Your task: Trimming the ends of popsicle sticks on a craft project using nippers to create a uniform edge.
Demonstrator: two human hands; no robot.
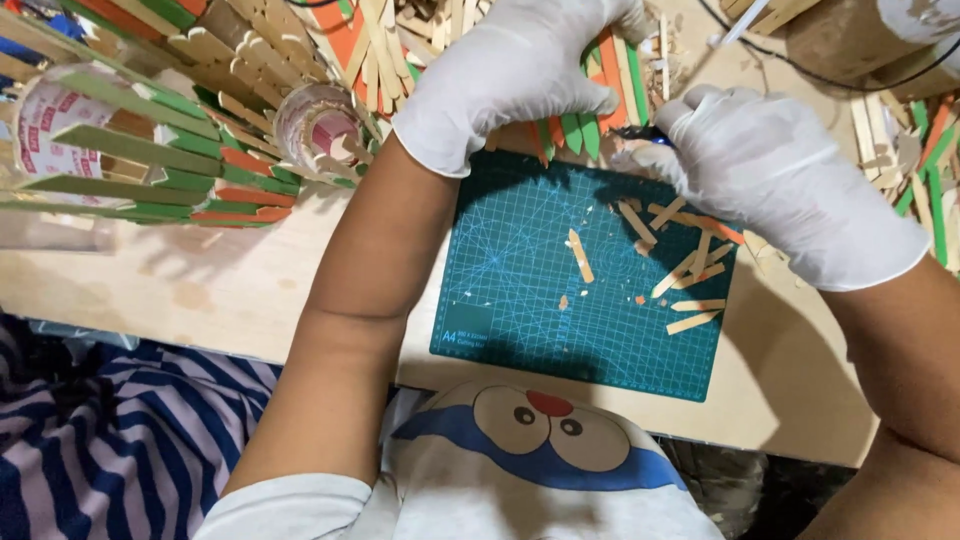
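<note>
Both my hands wear white gloves. My left hand [510, 75] is closed over a bunch of green and orange craft sticks [590, 120] at the far edge of a teal cutting mat [530, 300]. My right hand [770, 180] grips a small dark tool [640, 133] whose tip meets those sticks. Cut wooden stick pieces [685, 265] lie scattered on the mat's right side, and one pointed piece [580, 255] lies near its middle.
A structure of green, orange and plain sticks [170, 150] stands at the left, around tape rolls [320, 125]. More loose sticks [925, 160] lie at the right. A black cable [830, 75] crosses the wooden tabletop [230, 290].
</note>
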